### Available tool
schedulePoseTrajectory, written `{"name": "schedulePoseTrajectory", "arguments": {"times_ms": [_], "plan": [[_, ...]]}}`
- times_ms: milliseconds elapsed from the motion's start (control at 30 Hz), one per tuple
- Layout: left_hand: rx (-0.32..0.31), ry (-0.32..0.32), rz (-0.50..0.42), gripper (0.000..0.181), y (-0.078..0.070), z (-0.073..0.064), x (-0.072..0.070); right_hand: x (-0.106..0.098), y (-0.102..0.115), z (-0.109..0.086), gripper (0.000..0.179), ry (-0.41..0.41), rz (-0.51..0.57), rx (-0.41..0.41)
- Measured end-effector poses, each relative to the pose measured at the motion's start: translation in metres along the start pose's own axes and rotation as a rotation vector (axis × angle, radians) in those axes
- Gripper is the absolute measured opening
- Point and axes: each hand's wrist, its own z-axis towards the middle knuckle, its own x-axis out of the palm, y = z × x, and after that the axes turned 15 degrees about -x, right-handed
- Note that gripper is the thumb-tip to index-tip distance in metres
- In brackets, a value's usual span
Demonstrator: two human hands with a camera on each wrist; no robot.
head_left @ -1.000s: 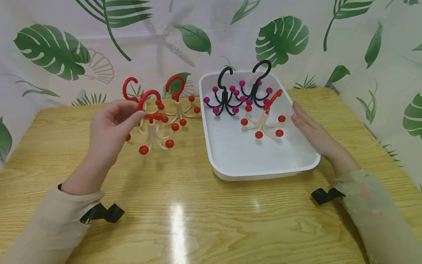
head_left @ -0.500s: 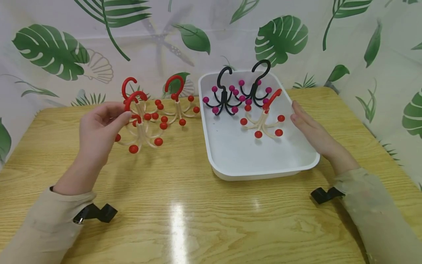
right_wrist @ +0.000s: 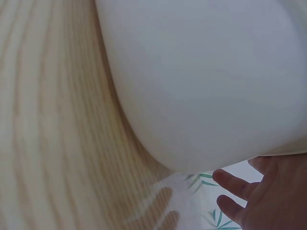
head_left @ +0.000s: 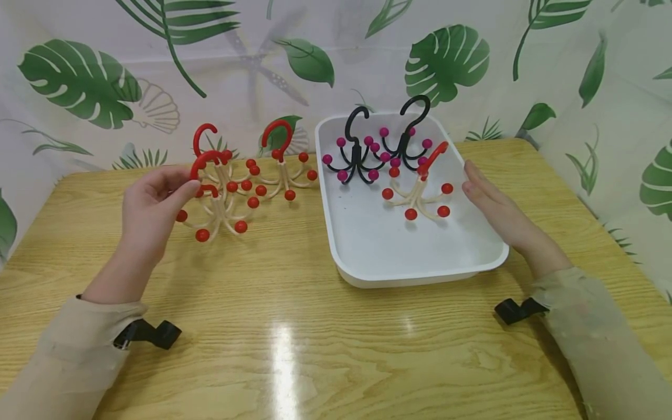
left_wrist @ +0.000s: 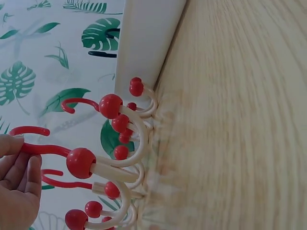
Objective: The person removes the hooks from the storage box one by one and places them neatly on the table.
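Observation:
My left hand (head_left: 149, 216) pinches the red hook of a cream multi-arm hanger (head_left: 217, 209) with red ball tips, which stands upright at the left. Whether its arms touch the table, I cannot tell. In the left wrist view, thumb and fingers close on the red hook (left_wrist: 45, 149). Just behind are two matching hangers (head_left: 284, 175). A white tray (head_left: 378, 248) contains one more red-and-cream hanger (head_left: 418, 195) and two black hangers (head_left: 357, 156) with magenta balls. Against the tray's right side lies my right hand (head_left: 501, 219), fingers extended; the right wrist view has it beside the tray wall (right_wrist: 206, 86).
All of this is on a wood-grain table (head_left: 294, 350). Behind it hangs a white cloth (head_left: 362, 35) printed with green leaves. A black strap mount (head_left: 149, 333) sits on the left sleeve, and a similar one (head_left: 520, 311) on the right.
My left hand has carried the pinched hanger leftward, closer to the rear left hanger. The right hand and the tray stay in place.

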Motion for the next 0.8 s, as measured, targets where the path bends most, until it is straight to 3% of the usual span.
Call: {"name": "schedulePoseTrajectory", "arguments": {"times_ms": [367, 800], "plan": [[-0.021, -0.009, -0.023, 0.019, 0.012, 0.011, -0.005, 0.0, 0.0, -0.001, 0.063, 0.001, 0.008, -0.003], [-0.029, -0.037, -0.011, 0.018, 0.015, 0.014, -0.006, 0.001, 0.003, -0.001, 0.063, -0.001, 0.01, 0.0]]}}
